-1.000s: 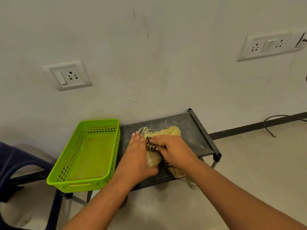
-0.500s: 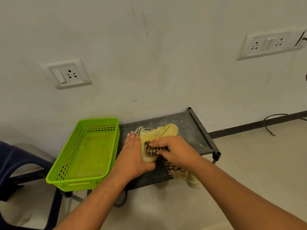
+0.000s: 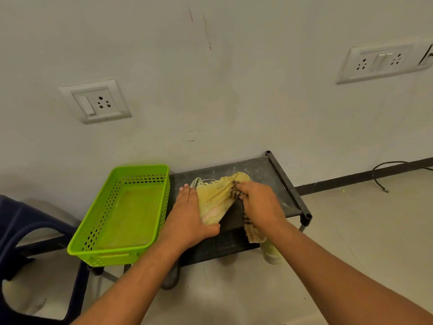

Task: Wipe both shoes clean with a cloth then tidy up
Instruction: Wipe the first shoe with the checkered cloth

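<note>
A pale yellow shoe (image 3: 216, 195) with loose white laces lies on the dark low rack (image 3: 264, 170). My left hand (image 3: 189, 216) holds the shoe from its left side, fingers straight along it and thumb hooked under its near end. My right hand (image 3: 255, 202) grips a striped beige-and-brown cloth (image 3: 251, 231) and presses it against the shoe's right side near the far end. The cloth's tail hangs down past the rack's front edge. A second pale shoe (image 3: 271, 253) shows on the floor below the rack, mostly hidden by my right forearm.
A bright green perforated basket (image 3: 93, 231) sits at the rack's left end, nothing inside. A dark blue chair (image 3: 21, 231) stands at far left. Wall sockets (image 3: 96, 102) and a loose black cable (image 3: 384, 170) on the floor at right.
My right hand has slid the cloth along the shoe away from me toward its far end. The shoe has turned slightly; my left hand keeps its hold.
</note>
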